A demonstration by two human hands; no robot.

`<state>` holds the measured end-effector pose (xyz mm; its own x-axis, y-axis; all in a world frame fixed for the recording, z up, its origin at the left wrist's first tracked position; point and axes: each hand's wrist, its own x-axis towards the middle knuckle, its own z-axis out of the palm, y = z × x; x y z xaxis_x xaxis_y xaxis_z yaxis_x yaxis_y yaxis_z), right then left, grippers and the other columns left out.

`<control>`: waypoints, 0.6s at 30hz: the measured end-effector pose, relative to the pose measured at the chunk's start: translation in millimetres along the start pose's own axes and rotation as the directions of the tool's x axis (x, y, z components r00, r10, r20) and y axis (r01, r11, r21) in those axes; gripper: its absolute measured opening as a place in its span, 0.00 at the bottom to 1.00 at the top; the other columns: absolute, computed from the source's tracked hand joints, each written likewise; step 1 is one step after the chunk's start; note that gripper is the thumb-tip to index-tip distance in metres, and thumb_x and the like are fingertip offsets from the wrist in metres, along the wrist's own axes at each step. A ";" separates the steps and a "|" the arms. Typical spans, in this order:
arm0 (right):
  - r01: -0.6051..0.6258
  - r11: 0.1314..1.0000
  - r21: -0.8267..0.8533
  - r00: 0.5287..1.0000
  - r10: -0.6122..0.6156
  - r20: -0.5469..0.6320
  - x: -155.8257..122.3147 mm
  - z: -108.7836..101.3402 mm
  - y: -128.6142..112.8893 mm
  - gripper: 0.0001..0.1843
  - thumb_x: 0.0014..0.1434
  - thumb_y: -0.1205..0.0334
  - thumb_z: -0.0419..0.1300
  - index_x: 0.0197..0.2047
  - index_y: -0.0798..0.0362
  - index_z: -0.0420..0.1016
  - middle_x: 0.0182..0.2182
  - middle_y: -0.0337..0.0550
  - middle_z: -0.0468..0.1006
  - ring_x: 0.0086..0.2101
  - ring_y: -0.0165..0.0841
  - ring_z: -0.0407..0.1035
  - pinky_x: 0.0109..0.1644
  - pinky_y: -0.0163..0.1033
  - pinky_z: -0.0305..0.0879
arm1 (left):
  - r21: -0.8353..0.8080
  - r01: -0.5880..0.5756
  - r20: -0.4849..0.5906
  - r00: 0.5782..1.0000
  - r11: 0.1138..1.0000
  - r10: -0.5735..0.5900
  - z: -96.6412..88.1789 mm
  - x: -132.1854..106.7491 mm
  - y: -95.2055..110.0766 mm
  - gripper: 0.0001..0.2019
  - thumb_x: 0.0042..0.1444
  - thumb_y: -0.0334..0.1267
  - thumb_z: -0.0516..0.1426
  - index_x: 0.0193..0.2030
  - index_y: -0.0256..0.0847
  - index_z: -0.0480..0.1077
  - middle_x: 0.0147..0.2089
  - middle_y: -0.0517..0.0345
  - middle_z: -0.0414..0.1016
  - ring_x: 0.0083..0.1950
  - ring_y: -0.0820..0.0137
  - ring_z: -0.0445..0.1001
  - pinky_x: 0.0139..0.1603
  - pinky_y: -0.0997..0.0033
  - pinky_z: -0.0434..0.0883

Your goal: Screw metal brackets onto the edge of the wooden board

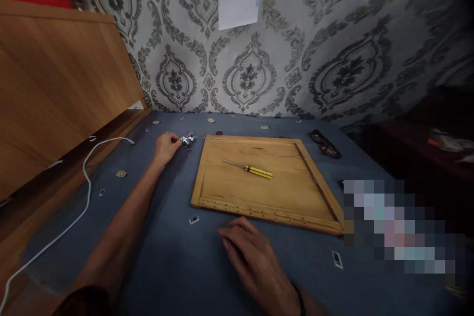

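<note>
My left hand reaches far forward over the blue cloth, fingers curled and pinched at a small heap of shiny metal parts; whether it grips one I cannot make out. My right hand lies flat on the cloth, fingers stretched out, empty, just in front of the near edge of a wooden framed panel. A screwdriver with a yellow and black handle lies on the panel, apart from both hands.
A white cable snakes along the left beside a wooden headboard. Dark glasses lie past the panel's far right corner. Small tags dot the cloth. Patterned wallpaper with a white paper stands behind. A blurred patch sits at right.
</note>
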<state>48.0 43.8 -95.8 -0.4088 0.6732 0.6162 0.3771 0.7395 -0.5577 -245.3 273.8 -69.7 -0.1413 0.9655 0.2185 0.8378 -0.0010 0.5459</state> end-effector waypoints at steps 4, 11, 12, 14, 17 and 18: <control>-0.001 1.000 0.004 1.000 0.001 0.011 0.5 -0.6 -0.9 0.12 0.68 0.73 0.55 0.49 0.49 0.73 0.33 0.40 0.80 0.36 0.35 0.73 0.38 0.39 0.74 | -0.095 -0.063 0.055 0.996 0.993 0.069 -3.6 3.0 0.2 0.18 0.68 0.44 0.60 0.60 0.38 0.70 0.59 0.47 0.73 0.55 0.60 0.76 0.54 0.52 0.77; 0.001 1.000 0.018 1.000 -0.002 0.025 -0.4 0.0 -1.5 0.12 0.68 0.73 0.54 0.48 0.49 0.74 0.32 0.41 0.79 0.36 0.35 0.73 0.37 0.40 0.74 | -0.304 0.040 0.131 0.991 0.952 0.000 -21.1 6.9 -3.0 0.18 0.68 0.44 0.60 0.60 0.37 0.70 0.59 0.48 0.74 0.55 0.60 0.76 0.54 0.52 0.77; 0.001 1.000 0.019 1.000 -0.001 0.027 -0.6 -0.1 -1.4 0.12 0.68 0.73 0.53 0.48 0.49 0.74 0.32 0.41 0.79 0.36 0.35 0.73 0.37 0.40 0.74 | -0.344 0.061 0.139 0.990 0.937 -0.013 -23.4 6.2 -3.2 0.18 0.68 0.44 0.60 0.59 0.37 0.70 0.58 0.48 0.74 0.54 0.60 0.77 0.54 0.53 0.78; -0.003 1.000 0.019 0.999 0.002 0.032 -0.8 -0.3 -0.9 0.12 0.69 0.73 0.53 0.48 0.50 0.74 0.33 0.41 0.79 0.36 0.36 0.73 0.37 0.40 0.74 | -0.429 0.097 0.148 0.988 0.898 -0.036 -26.6 4.7 -3.3 0.18 0.68 0.44 0.60 0.59 0.37 0.70 0.58 0.48 0.74 0.54 0.61 0.77 0.54 0.53 0.78; -0.009 1.000 0.017 0.999 0.009 0.034 -1.2 -0.6 0.0 0.13 0.69 0.73 0.53 0.48 0.49 0.74 0.32 0.41 0.79 0.36 0.36 0.73 0.38 0.40 0.74 | -0.552 0.144 0.157 0.985 0.821 -0.067 -27.0 3.0 -3.2 0.18 0.68 0.44 0.60 0.60 0.37 0.70 0.58 0.47 0.74 0.54 0.61 0.77 0.54 0.53 0.78; -0.011 1.000 0.016 0.999 0.011 0.034 -1.3 -0.7 0.3 0.12 0.69 0.73 0.53 0.48 0.49 0.74 0.32 0.41 0.79 0.36 0.36 0.73 0.37 0.40 0.74 | -0.590 0.157 0.162 0.984 0.792 -0.074 -26.2 2.7 -3.2 0.18 0.68 0.44 0.60 0.60 0.37 0.70 0.59 0.47 0.73 0.54 0.61 0.77 0.54 0.53 0.78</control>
<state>49.2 43.0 -96.4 -0.4327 0.6807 0.5911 0.3680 0.7319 -0.5735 -262.1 269.7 -49.7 -0.1155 0.9924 0.0433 0.3304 -0.0027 0.9438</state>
